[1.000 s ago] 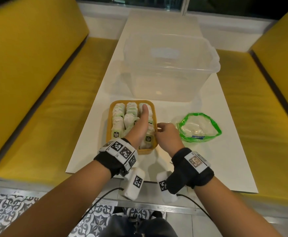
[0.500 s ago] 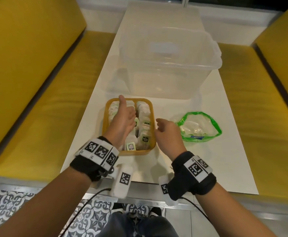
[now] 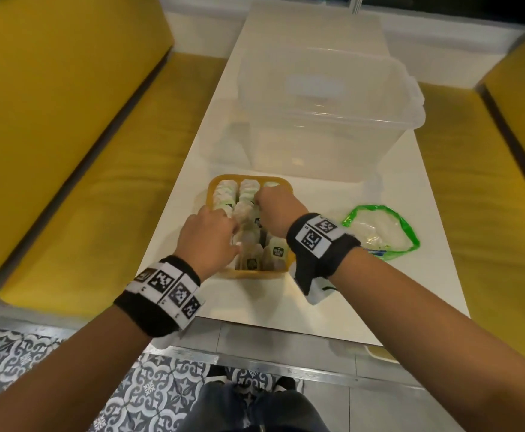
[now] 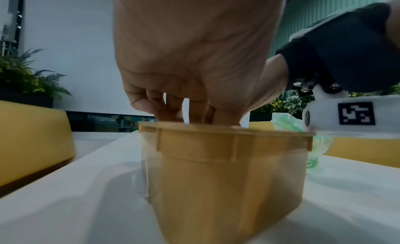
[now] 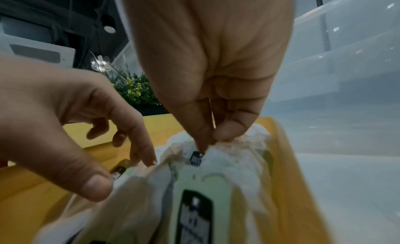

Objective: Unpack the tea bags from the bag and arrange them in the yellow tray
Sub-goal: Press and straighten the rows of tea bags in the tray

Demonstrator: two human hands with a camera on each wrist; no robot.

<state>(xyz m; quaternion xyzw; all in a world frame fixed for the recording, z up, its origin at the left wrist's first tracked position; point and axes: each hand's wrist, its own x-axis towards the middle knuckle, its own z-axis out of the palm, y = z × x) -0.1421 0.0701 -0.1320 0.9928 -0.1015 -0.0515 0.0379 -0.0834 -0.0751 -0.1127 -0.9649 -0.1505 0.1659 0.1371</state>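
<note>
fingers point(image 5: 229, 131) of my right hand point(image 3: 278, 210) now pinch a tea bag point(image 5: 216, 155) mid-frame in the yellow tray point(image 3: 220, 185); it hovered outside the rim before. left hand point(image 3: 211, 238) curled in too. bag point(image 3: 379, 232) at right looks emptied, so i'm tidying.

I'm seeing bare forearms, each wearing a black wristband point(image 3: 158, 310) wrapped with a white strip of black square markers; a white marker-tagged camera block point(image 4: 350, 114) is hanging under the right wrist, dark trousers showing below
</note>
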